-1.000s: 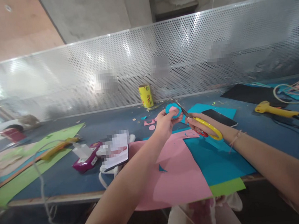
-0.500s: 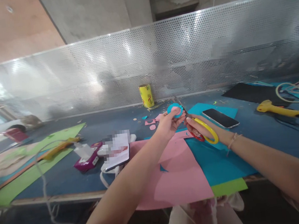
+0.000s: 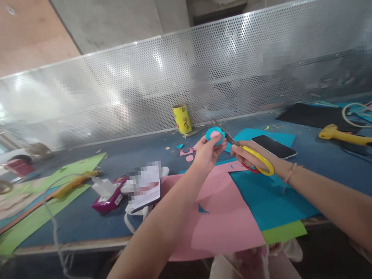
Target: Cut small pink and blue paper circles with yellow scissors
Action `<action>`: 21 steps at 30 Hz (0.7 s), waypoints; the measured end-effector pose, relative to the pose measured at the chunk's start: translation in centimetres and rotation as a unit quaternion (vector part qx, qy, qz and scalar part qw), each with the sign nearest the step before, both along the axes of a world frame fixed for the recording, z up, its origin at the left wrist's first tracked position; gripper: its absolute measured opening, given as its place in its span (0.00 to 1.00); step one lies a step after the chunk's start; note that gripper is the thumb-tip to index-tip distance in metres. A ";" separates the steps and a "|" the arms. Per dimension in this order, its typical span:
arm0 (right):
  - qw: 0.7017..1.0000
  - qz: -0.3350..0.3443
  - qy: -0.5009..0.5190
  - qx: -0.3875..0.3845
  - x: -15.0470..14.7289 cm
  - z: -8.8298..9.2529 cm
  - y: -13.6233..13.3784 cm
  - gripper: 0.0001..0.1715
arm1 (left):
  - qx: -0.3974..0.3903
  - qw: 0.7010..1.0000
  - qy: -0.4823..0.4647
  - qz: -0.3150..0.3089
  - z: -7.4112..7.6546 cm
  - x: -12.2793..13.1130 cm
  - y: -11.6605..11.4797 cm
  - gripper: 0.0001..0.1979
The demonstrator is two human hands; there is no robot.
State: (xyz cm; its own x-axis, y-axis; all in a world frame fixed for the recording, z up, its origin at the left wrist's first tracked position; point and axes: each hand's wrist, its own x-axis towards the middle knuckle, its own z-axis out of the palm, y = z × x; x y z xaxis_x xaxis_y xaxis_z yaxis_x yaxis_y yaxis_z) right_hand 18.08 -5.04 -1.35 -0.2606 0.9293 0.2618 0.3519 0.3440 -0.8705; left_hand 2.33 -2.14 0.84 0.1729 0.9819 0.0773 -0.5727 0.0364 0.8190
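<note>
Pinched between the fingers of my left hand (image 3: 208, 153) is a round blue paper piece (image 3: 210, 133) with a smaller pink circle on it; its right edge looks notched. My right hand (image 3: 244, 151) is wrapped round scissors (image 3: 263, 160) with yellow and red handles. The scissor blades reach up and left to the blue piece's right edge; whether they are parted is too small to tell. Under my forearms lie a pink sheet (image 3: 214, 224) and a blue sheet (image 3: 278, 205), with a small blue scrap (image 3: 202, 209) on the pink one.
A yellow roll (image 3: 182, 119) stands by the perforated metal screen (image 3: 154, 81). A dark phone (image 3: 274, 146) and a yellow glue gun (image 3: 345, 135) lie to the right. Leftward are a propped phone (image 3: 146, 189), a purple power strip (image 3: 108, 202), a white cable (image 3: 55, 231) and green sheets (image 3: 26, 229).
My left hand and the blue piece have shifted slightly left. My right hand has drawn the scissors a little right and down, showing more of the blades.
</note>
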 end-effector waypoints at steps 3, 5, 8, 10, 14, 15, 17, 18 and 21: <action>1.000 0.013 -0.007 -0.001 0.6 -0.2 0.4 0.31 | 0.025 0.999 -0.002 0.030 -0.1 -0.1 0.4 0.11; 1.000 0.018 -0.011 0.010 1.0 -0.3 0.7 0.31 | 0.032 0.998 0.002 0.052 -0.2 -0.2 0.6 0.12; 1.000 0.017 -0.022 0.003 1.2 -0.5 0.8 0.29 | 0.044 0.997 0.017 0.066 -0.3 -0.1 0.8 0.11; 0.999 0.022 -0.029 -0.009 1.1 -0.5 0.7 0.29 | 0.051 0.996 0.024 0.070 -0.4 -0.1 0.9 0.12; 0.999 0.012 -0.039 -0.005 0.8 -0.2 0.5 0.28 | 0.065 0.994 0.037 0.074 -0.5 0.0 1.0 0.14; 0.999 0.009 -0.042 -0.003 0.7 -0.1 0.5 0.28 | 0.070 0.994 0.040 0.073 -0.6 0.0 1.1 0.14; 0.999 0.003 -0.048 0.006 0.7 0.1 0.5 0.27 | 0.078 0.993 0.044 0.074 -0.6 0.0 1.1 0.14; 0.999 0.000 -0.050 0.011 0.7 0.2 0.4 0.27 | 0.080 0.993 0.046 0.075 -0.7 0.0 1.2 0.14; 0.998 -0.009 -0.063 0.018 0.6 0.4 0.4 0.27 | 0.079 0.993 0.054 0.075 -0.7 0.0 1.1 0.12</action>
State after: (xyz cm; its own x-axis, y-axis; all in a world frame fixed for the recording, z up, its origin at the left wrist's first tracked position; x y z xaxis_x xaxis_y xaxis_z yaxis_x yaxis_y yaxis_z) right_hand 18.70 -4.67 -0.92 -0.2778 0.9244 0.2613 0.4639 0.3673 -0.8061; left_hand 2.34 -1.01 0.17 0.0407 0.9741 0.2223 -0.4705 -0.1776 0.8643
